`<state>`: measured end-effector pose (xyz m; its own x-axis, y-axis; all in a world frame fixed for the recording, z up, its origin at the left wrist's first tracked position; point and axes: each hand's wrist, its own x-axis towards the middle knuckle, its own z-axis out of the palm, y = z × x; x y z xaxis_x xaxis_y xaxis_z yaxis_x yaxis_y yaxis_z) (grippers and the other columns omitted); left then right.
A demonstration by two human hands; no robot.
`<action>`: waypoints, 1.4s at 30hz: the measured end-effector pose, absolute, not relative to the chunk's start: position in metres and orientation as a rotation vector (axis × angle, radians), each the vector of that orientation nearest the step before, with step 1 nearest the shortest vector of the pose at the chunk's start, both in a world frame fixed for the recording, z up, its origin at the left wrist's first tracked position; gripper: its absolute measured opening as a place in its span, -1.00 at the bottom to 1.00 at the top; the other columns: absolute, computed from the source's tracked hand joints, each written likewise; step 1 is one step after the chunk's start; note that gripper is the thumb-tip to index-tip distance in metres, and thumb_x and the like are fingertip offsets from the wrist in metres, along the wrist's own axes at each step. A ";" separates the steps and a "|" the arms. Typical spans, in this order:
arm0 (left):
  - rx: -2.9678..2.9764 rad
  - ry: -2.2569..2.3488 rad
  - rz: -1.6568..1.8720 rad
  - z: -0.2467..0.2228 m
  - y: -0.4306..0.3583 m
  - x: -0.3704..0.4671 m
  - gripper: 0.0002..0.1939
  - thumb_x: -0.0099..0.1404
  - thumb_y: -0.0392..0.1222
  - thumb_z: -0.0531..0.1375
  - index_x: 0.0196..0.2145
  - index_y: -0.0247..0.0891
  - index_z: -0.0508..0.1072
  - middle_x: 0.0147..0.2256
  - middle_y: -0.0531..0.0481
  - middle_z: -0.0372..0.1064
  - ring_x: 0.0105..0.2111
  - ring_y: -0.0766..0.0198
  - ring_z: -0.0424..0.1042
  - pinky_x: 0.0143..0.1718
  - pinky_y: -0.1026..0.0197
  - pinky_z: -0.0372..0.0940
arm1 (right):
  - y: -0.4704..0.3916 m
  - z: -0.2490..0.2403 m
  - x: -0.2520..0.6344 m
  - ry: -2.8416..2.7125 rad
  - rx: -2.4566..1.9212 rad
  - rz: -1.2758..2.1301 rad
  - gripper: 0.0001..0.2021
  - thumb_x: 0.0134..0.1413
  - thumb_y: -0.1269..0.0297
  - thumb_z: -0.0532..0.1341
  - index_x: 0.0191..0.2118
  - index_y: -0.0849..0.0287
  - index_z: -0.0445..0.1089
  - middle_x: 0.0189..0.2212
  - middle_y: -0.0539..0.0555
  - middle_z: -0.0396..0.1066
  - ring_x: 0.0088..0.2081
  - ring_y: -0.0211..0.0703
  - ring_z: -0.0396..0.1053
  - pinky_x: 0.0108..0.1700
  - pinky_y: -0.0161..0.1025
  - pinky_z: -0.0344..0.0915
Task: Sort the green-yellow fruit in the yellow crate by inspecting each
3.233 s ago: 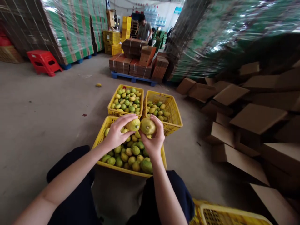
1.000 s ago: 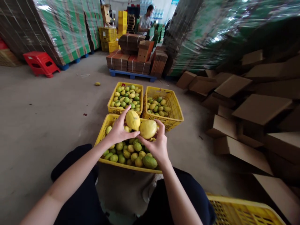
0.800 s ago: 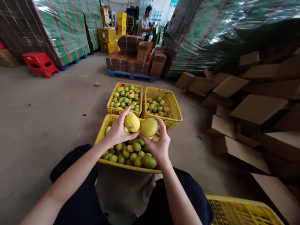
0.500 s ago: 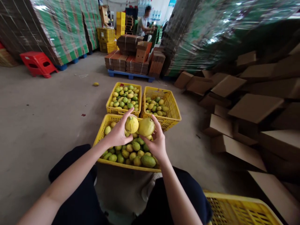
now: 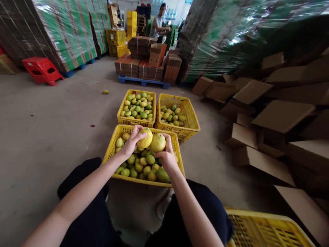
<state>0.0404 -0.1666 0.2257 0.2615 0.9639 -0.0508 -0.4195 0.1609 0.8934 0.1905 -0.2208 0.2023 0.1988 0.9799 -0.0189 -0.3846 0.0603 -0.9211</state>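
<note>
Above the nearest yellow crate, each of my hands grips one yellow lemon. My left hand is closed round the left lemon, its thumb lying across the near side. The right lemon is pinched between the thumb and fingers of my right hand. The two fruits sit side by side, touching or nearly so. Below them the crate holds many green and yellow lemons. Just beyond stand a well-filled yellow crate on the left and a partly filled yellow crate on the right.
Open cardboard boxes are heaped along the right. A yellow crate is beside my right knee. Flattened cartons lie on a blue pallet ahead, with a seated person behind. A red stool and a stray lemon are on the left floor.
Both lemons have turned in my fingers, and the right one has shifted slightly left. My left thumb has moved up onto its lemon. The person in the back has turned their head.
</note>
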 end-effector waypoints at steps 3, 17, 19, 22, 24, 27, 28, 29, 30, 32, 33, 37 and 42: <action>0.819 0.834 1.200 0.224 -0.166 0.044 -0.72 0.10 -0.09 0.37 -0.33 -0.19 0.37 -0.37 0.09 0.33 -0.25 0.24 0.38 -0.22 0.26 0.27 | -0.222 0.204 0.186 -0.725 -0.902 1.326 -0.39 -0.40 0.57 0.28 -0.10 -0.08 0.29 -0.29 -0.10 0.40 -0.26 -0.14 0.35 -0.25 -0.23 0.30; 0.408 0.909 1.079 0.214 -0.160 0.057 -0.57 0.21 0.11 0.35 -0.13 -0.28 0.54 -0.16 -0.12 0.58 -0.07 0.07 0.52 -0.19 0.18 0.42 | -0.215 0.205 0.189 -0.672 -0.899 1.384 -0.41 -0.52 0.53 0.17 -0.16 -0.01 0.37 -0.33 -0.07 0.42 -0.29 -0.12 0.34 -0.38 -0.30 0.22; 0.478 0.912 1.048 0.213 -0.162 0.055 -0.58 0.16 0.09 0.38 -0.17 -0.28 0.53 -0.19 -0.11 0.57 -0.11 0.07 0.52 -0.22 0.20 0.40 | -0.215 0.202 0.191 -0.687 -0.934 1.382 -0.41 -0.52 0.52 0.17 -0.16 0.01 0.38 -0.31 -0.05 0.43 -0.28 -0.12 0.34 -0.39 -0.30 0.20; 0.646 0.928 1.013 0.212 -0.165 0.053 -0.59 0.01 -0.07 0.46 -0.20 -0.23 0.52 -0.23 -0.04 0.55 -0.17 0.13 0.51 -0.25 0.23 0.36 | -0.215 0.200 0.194 -0.706 -0.984 1.346 -0.42 -0.51 0.51 0.20 -0.15 0.02 0.40 -0.26 -0.06 0.44 -0.27 -0.14 0.33 -0.34 -0.30 0.23; 0.745 0.957 1.008 0.211 -0.168 0.051 -0.56 -0.05 -0.18 0.49 -0.20 -0.21 0.52 -0.23 -0.01 0.54 -0.20 0.18 0.49 -0.23 0.24 0.34 | -0.215 0.200 0.195 -0.730 -1.030 1.327 -0.42 -0.50 0.52 0.25 -0.15 0.03 0.40 -0.27 -0.08 0.44 -0.29 -0.17 0.33 -0.32 -0.32 0.25; 0.787 0.998 1.007 0.211 -0.170 0.050 -0.59 -0.05 -0.22 0.50 -0.22 -0.22 0.51 -0.23 -0.01 0.54 -0.21 0.22 0.49 -0.24 0.27 0.33 | -0.216 0.200 0.195 -0.763 -1.073 1.332 -0.39 -0.50 0.56 0.34 -0.14 0.03 0.41 -0.33 -0.10 0.46 -0.32 -0.20 0.34 -0.33 -0.34 0.29; 0.782 0.998 1.003 0.210 -0.170 0.051 -0.59 -0.05 -0.21 0.50 -0.22 -0.21 0.51 -0.24 -0.01 0.54 -0.22 0.22 0.49 -0.26 0.27 0.33 | -0.216 0.200 0.195 -0.764 -1.077 1.331 -0.38 -0.51 0.57 0.37 -0.14 0.03 0.42 -0.34 -0.11 0.46 -0.33 -0.21 0.34 -0.34 -0.35 0.30; 0.766 0.992 0.999 0.210 -0.171 0.051 -0.58 -0.05 -0.20 0.50 -0.22 -0.21 0.50 -0.25 -0.01 0.53 -0.23 0.23 0.49 -0.29 0.28 0.32 | -0.216 0.200 0.194 -0.757 -1.075 1.329 -0.38 -0.52 0.58 0.39 -0.14 0.04 0.42 -0.35 -0.11 0.47 -0.34 -0.22 0.35 -0.34 -0.35 0.32; 0.740 0.977 0.995 0.210 -0.171 0.051 -0.57 -0.06 -0.19 0.50 -0.23 -0.21 0.49 -0.26 0.00 0.53 -0.25 0.23 0.49 -0.31 0.28 0.32 | -0.216 0.200 0.193 -0.740 -1.065 1.333 -0.38 -0.52 0.58 0.40 -0.15 0.04 0.42 -0.36 -0.12 0.47 -0.35 -0.23 0.36 -0.33 -0.35 0.34; 0.662 0.932 0.991 0.211 -0.170 0.052 -0.59 -0.05 -0.17 0.50 -0.25 -0.22 0.49 -0.31 0.02 0.53 -0.27 0.22 0.50 -0.30 0.26 0.33 | -0.216 0.201 0.191 -0.680 -1.021 1.368 -0.38 -0.51 0.59 0.42 -0.16 0.05 0.41 -0.39 -0.12 0.47 -0.36 -0.23 0.39 -0.34 -0.34 0.37; 0.623 0.909 0.989 0.212 -0.170 0.053 -0.62 -0.03 -0.15 0.49 -0.27 -0.22 0.49 -0.33 0.02 0.53 -0.26 0.20 0.51 -0.27 0.25 0.35 | -0.216 0.202 0.190 -0.645 -0.996 1.394 -0.39 -0.50 0.59 0.43 -0.16 0.06 0.41 -0.40 -0.11 0.47 -0.37 -0.22 0.39 -0.37 -0.33 0.37; 0.551 0.895 0.994 0.219 -0.170 0.055 -0.78 0.11 -0.11 0.39 -0.30 -0.24 0.55 -0.28 -0.04 0.58 -0.11 0.12 0.52 -0.10 0.21 0.39 | -0.215 0.210 0.188 -0.582 -0.924 1.461 -0.44 -0.50 0.58 0.42 -0.20 0.07 0.44 -0.42 -0.08 0.46 -0.43 -0.21 0.36 -0.54 -0.35 0.28; 0.467 0.953 0.978 0.228 -0.170 0.054 -0.80 0.23 -0.07 0.27 -0.32 -0.25 0.55 -0.32 -0.06 0.59 -0.11 0.09 0.55 -0.13 0.18 0.43 | -0.216 0.220 0.188 -0.631 -0.832 1.519 -0.46 -0.50 0.52 0.39 -0.20 0.06 0.41 -0.39 -0.07 0.46 -0.41 -0.17 0.38 -0.51 -0.30 0.31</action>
